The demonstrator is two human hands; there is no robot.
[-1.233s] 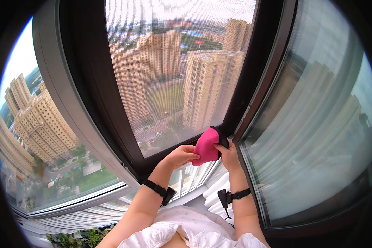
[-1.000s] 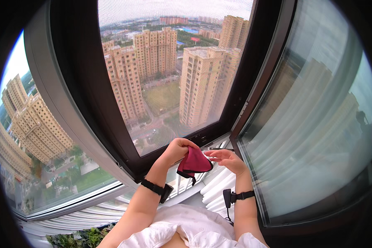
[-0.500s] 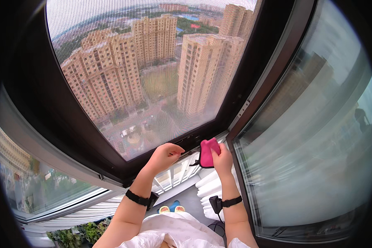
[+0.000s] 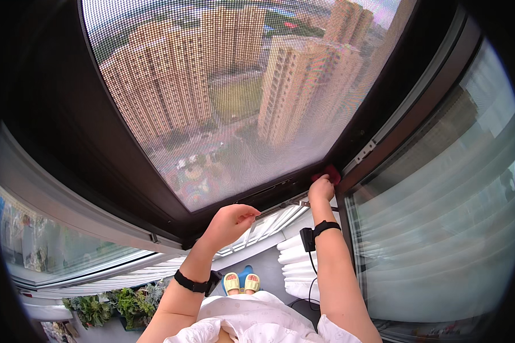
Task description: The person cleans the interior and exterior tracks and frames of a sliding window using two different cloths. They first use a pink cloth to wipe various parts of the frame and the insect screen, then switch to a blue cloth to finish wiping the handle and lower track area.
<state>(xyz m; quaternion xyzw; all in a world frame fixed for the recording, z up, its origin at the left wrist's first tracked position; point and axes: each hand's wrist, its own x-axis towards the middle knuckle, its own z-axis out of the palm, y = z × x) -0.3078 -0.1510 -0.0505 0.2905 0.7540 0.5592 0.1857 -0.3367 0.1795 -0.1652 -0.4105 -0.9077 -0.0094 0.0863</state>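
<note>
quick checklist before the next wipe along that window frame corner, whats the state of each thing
1. Pink cloth under the right hand: ok, pressed into the lower right corner of the dark window frame.
2. How much cloth is in the grip: cannot tell, the hand hides most of it.
3. Left hand free: ok, it holds nothing and hovers near the lower frame edge.
4. Mesh insect screen whole: ok, no tear shows.
5. Black cable hanging from the right wrist band: ok, it hangs away from the frame.
6. Dirt left in the corner: cannot tell.
</note>
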